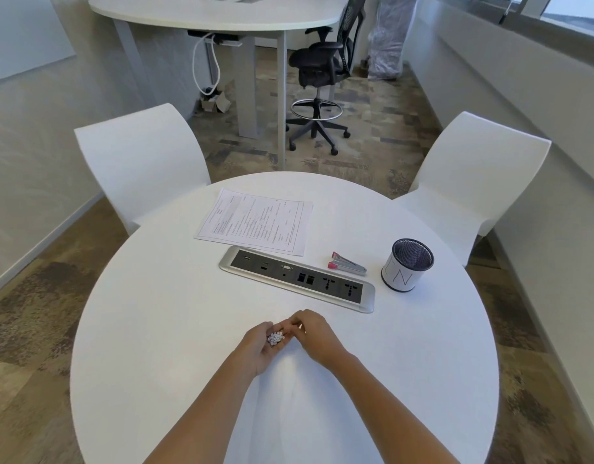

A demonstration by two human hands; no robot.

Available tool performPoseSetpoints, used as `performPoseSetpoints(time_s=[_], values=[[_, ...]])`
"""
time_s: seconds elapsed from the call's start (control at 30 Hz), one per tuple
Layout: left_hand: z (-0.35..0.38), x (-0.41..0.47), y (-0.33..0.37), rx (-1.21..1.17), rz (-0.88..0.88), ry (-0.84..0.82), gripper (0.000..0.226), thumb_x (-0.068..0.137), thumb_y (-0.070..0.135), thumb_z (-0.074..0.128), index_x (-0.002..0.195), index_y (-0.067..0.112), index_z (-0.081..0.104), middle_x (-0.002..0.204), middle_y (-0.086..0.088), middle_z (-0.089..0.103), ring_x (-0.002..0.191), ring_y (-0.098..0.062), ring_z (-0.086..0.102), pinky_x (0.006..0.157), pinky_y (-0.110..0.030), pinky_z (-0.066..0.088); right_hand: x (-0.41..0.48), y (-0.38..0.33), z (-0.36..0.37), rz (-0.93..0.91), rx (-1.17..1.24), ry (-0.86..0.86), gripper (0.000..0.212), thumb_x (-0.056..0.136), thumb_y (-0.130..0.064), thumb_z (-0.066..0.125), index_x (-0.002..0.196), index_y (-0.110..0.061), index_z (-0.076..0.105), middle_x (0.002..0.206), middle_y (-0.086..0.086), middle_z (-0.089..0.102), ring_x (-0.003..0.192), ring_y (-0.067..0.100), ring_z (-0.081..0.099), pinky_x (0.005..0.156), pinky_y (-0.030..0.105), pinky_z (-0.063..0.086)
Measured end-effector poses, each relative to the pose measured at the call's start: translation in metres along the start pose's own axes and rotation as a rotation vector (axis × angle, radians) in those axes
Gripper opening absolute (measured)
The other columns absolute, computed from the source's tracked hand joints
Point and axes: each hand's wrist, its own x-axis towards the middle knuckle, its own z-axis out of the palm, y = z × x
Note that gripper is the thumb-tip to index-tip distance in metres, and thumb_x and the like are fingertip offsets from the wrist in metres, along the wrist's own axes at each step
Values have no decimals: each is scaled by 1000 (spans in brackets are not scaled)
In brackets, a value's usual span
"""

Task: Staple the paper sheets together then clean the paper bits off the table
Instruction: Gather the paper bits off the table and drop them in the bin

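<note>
A small heap of white round paper bits (275, 338) lies in the cupped palm of the left hand (260, 346), which is turned palm-up just above the near middle of the round white table (155, 329). The left hand's fingers curl loosely around the heap, half open like a shallow bowl. The right hand (314, 334) sits just beside it, palm down, its fingertips pinched together at the edge of the left palm, touching or nearly touching the left fingers; whether it has a paper bit between the fingertips is too small to tell. Both bare forearms reach in from the near edge of the table.

Beyond the hands, a long silver-rimmed power and data socket panel (297, 279) is set flush in the tabletop, running diagonally. On the far side of it lie the printed paper sheets (255, 221), flat, with one corner just reaching the panel's far edge. To the right of the sheets, near the panel, a pink and silver stapler (347, 263) lies closed on the table. Further right stands an upright mesh cup (408, 266), wrapped in white paper with hand-drawn letters on it; its dark inside shows nothing that I can make out.

Two white chairs (138, 162) stand at the far side of the table, and a black office chair (319, 75) stands farther back by a second table.
</note>
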Motion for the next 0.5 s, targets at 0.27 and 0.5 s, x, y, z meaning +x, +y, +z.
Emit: performPoseSetpoints(time_s=[0.27,0.5], values=[[0,-2,4,-54,-6,6,28,100,6,30,89,-7,53,98,-21,63,81,-28,60,63,-32,59,-2,3,-2,87,216,135,5,81,-15,70,81,-18,66,81,-3,63,70,5,52,64,13,42],[-2,0,5,-92,30,23,30,100,3,29,84,-8,53,92,-19,62,83,-30,59,60,-34,57,-10,17,4,176,-55,144,14,87,-11,57,94,-9,69,94,3,65,87,16,58,77,21,43]])
